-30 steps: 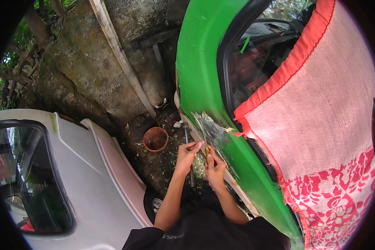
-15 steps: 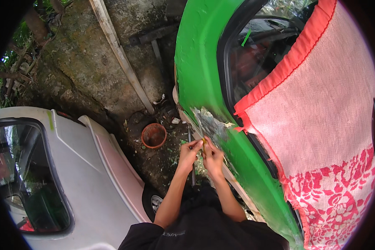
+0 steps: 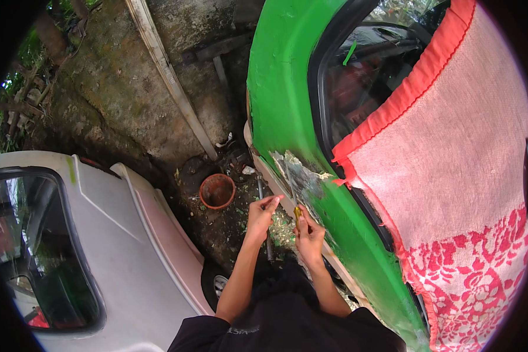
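My right hand (image 3: pixel 310 237) is closed round the yellow handle of a screwdriver (image 3: pixel 298 215). Its thin metal shaft points up and away, over a rough patch of chipped paint and bare metal (image 3: pixel 302 178) on the green car body (image 3: pixel 281 111). Just left of the tool is my left hand (image 3: pixel 260 218), apart from it. Its forefinger is stretched toward the screwdriver with the thumb close below, and I see nothing held there.
A pink towel with a red border (image 3: pixel 434 152) hangs over the green car's window and side. To the left stands a pale grey car (image 3: pixel 123 234). Between the cars are a reddish-brown pot (image 3: pixel 217 191), a metal bar (image 3: pixel 268 240) and scattered debris. A long wooden strip (image 3: pixel 173 82) leans beyond.
My hands have parted: the left has moved off the screwdriver, a little to the left. My right hand has come slightly nearer and to the right, still holding the tool.
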